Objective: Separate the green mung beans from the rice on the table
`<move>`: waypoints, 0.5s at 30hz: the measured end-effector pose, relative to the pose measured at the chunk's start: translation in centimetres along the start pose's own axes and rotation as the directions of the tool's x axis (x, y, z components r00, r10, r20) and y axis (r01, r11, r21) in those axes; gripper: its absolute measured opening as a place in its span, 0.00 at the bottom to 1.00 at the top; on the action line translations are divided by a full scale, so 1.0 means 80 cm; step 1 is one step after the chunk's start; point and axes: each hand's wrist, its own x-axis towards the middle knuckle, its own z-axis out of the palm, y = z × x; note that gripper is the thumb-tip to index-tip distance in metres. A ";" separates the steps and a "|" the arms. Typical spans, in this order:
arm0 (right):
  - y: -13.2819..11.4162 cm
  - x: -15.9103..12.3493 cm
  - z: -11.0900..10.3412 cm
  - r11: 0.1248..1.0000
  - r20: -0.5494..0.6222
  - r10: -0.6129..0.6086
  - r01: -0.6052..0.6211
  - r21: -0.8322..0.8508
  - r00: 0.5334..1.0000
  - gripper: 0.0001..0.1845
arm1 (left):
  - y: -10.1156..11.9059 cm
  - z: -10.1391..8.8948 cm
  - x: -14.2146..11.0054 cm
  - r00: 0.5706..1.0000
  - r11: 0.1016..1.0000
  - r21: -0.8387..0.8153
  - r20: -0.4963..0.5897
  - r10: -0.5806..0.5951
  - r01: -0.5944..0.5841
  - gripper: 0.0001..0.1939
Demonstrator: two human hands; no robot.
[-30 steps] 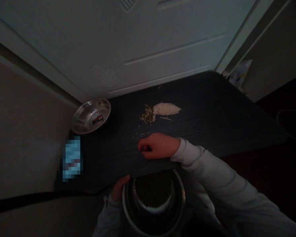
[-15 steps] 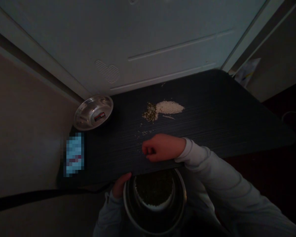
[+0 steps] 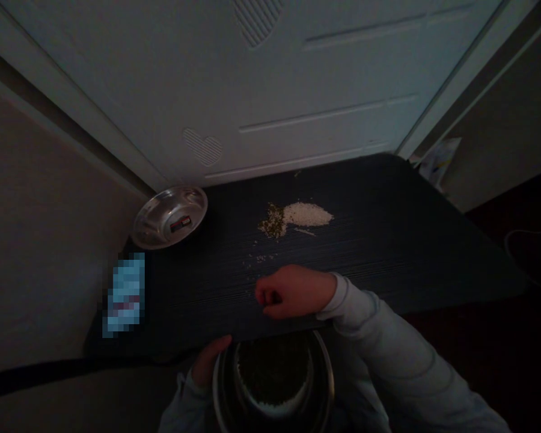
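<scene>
Over the near part of the dark table, my right hand is closed, thumb and fingers curled together; whatever they hold, if anything, is hidden. Just beyond it lie a few scattered white grains. Farther back, a pile of white rice-like grains meets a smaller heap of greenish grains mixed with white ones. My left hand grips the left side of a metal bowl below the table's front edge, its fingers partly hidden. Dark grains with a pale border fill the inside of this bowl.
A shiny steel bowl with a dark label inside stands tilted at the table's back left. A blurred pale-blue packet lies at the left edge. Behind the table rises a white panelled door; a cable runs at right.
The camera view has tilted, so the table and both hands appear lower. My right hand stays curled at nearly the same spot, and my left hand remains at the bowl.
</scene>
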 end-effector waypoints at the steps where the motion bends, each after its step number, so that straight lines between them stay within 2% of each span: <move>1: 0.000 0.000 0.000 1.000 -0.003 -0.002 0.003 0.003 1.000 0.08 | -0.001 -0.001 0.000 1.000 1.000 -0.004 -0.001 -0.022 0.022 0.14; 3: -0.001 -0.001 0.000 1.000 -0.018 -0.004 0.004 0.016 1.000 0.08 | 0.000 0.007 -0.002 0.997 0.997 -0.033 0.004 -0.075 0.075 0.12; 6: -0.002 -0.002 -0.001 0.996 -0.048 -0.010 0.015 0.087 0.999 0.07 | 0.006 0.029 -0.006 0.993 0.990 -0.085 0.045 -0.113 0.116 0.10; 8: 0.000 -0.002 -0.001 0.991 -0.140 -0.003 0.022 0.132 0.990 0.06 | 0.011 0.044 -0.008 0.987 0.979 -0.153 0.106 -0.117 0.132 0.11; 9: 0.002 -0.002 -0.002 0.989 -0.222 0.018 0.015 0.146 0.975 0.05 | 0.012 0.049 -0.008 0.984 0.975 -0.173 0.133 -0.120 0.142 0.10; 10: 0.004 -0.001 -0.003 0.987 -0.326 0.052 0.000 0.158 0.944 0.05 | 0.014 0.053 -0.009 0.980 0.971 -0.183 0.157 -0.126 0.154 0.09; 11: 0.007 0.000 -0.004 0.985 -0.438 0.098 -0.025 0.170 0.894 0.05 | 0.015 0.055 -0.009 0.975 0.969 -0.183 0.174 -0.136 0.168 0.08; 13: 0.014 0.001 -0.007 0.976 -0.633 0.196 -0.087 0.200 0.749 0.06 | 0.016 0.055 -0.010 0.971 0.970 -0.164 0.185 -0.150 0.181 0.08; 15: 0.021 0.002 -0.011 0.963 -0.753 0.270 -0.161 0.217 0.600 0.07 | 0.016 0.052 -0.009 0.971 0.974 -0.136 0.180 -0.155 0.180 0.08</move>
